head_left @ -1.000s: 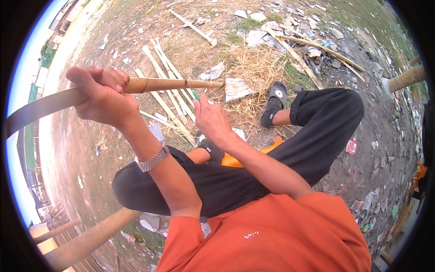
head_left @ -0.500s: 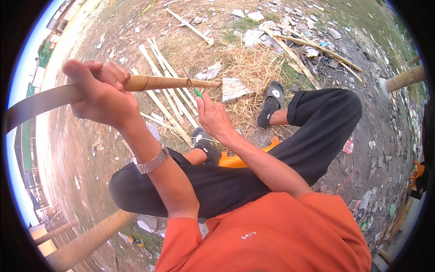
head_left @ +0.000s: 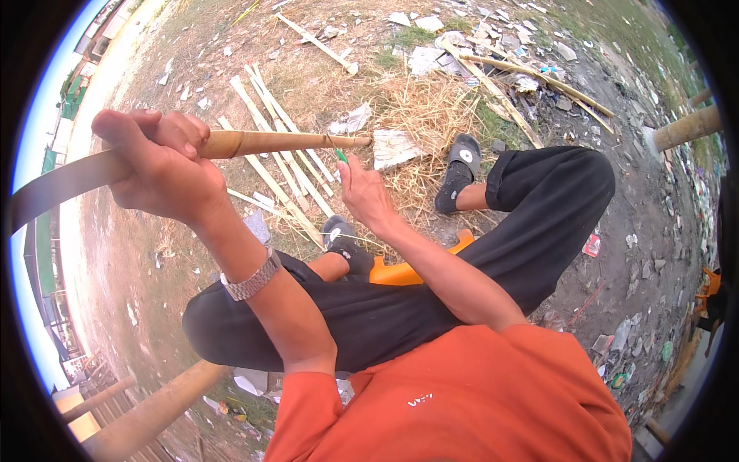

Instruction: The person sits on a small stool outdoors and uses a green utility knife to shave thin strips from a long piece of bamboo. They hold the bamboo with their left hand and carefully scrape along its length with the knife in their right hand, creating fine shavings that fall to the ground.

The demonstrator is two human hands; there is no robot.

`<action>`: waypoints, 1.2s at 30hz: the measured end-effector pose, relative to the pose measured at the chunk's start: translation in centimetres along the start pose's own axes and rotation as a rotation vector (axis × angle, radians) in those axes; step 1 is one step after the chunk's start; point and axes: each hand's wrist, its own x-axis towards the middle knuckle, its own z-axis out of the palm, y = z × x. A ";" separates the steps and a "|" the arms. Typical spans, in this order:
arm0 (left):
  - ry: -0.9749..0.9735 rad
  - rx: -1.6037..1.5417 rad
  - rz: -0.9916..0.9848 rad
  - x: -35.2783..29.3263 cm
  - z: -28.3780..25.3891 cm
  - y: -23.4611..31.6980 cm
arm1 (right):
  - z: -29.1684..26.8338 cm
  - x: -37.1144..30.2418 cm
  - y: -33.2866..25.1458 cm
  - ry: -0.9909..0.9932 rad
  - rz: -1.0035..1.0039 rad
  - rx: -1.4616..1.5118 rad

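Observation:
My left hand [head_left: 158,158], a metal-band watch at its wrist, is wrapped round a long bamboo strip [head_left: 265,143]. From that grip the strip runs out to the right, its far end beside a pale flat slab on the straw. A thin blade with a green handle, seemingly a knife [head_left: 341,156], is closed in my right hand [head_left: 366,192]. Its blade lies against the bamboo a little short of the far end. Most of the handle is hidden by my fingers.
Several split bamboo strips [head_left: 281,146] lie on the ground beyond my feet. Dry straw [head_left: 431,108] is heaped near my sandals, with an orange plastic piece [head_left: 400,273] between my legs. Bamboo poles [head_left: 689,129] stand at the right and lower left. Rubble and litter are scattered around.
My left hand and the bamboo have shifted slightly to the left. The blade now sits a little nearer the strip's far end.

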 end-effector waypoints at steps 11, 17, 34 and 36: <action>-0.010 -0.034 0.002 -0.1 1.1 -0.2 | 2.2 3.6 6.3 0.108 0.150 -0.141; 0.021 0.009 0.038 0.2 -0.3 -0.3 | 2.3 4.0 5.2 0.035 0.129 -0.120; -0.003 -0.020 -0.014 0.7 0.3 -0.7 | -4.7 6.8 1.6 -0.047 -0.031 -0.206; -0.085 -0.050 -0.019 0.4 -0.1 -0.5 | -4.7 3.5 -3.2 -0.100 -0.243 0.056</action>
